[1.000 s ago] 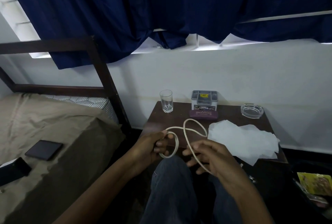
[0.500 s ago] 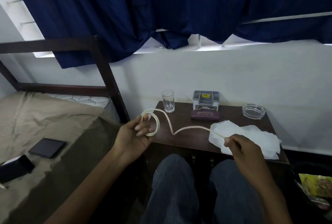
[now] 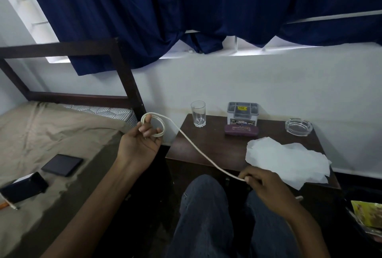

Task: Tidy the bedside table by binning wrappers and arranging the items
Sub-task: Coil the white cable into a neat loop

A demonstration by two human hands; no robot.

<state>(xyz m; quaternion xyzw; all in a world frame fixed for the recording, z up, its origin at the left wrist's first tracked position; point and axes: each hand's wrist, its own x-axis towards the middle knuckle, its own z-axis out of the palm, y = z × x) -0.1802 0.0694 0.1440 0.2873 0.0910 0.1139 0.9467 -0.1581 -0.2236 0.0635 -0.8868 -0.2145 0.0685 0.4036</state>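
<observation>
A white cable (image 3: 192,144) stretches between both hands. My left hand (image 3: 139,144) is raised over the gap between bed and table and holds a small coil of it around the fingers. Lower right, my right hand (image 3: 266,185) pinches the straight run near the front edge of the dark wooden bedside table (image 3: 206,146). On the table stand an empty glass (image 3: 198,114), a grey compartment box (image 3: 243,113), a purple case (image 3: 241,129) in front of it, a glass ashtray (image 3: 298,126) and crumpled white paper (image 3: 285,160).
A bed with a tan sheet (image 3: 41,133) and dark wooden headboard (image 3: 124,75) lies to the left, with a dark tablet (image 3: 62,164) and a black box (image 3: 22,187) on it. A bin with yellow wrappers (image 3: 368,214) sits lower right. My knees are below the table.
My left hand has lifted up and left with the coil, my right hand has dropped lower, and the cable between them has been drawn straight.
</observation>
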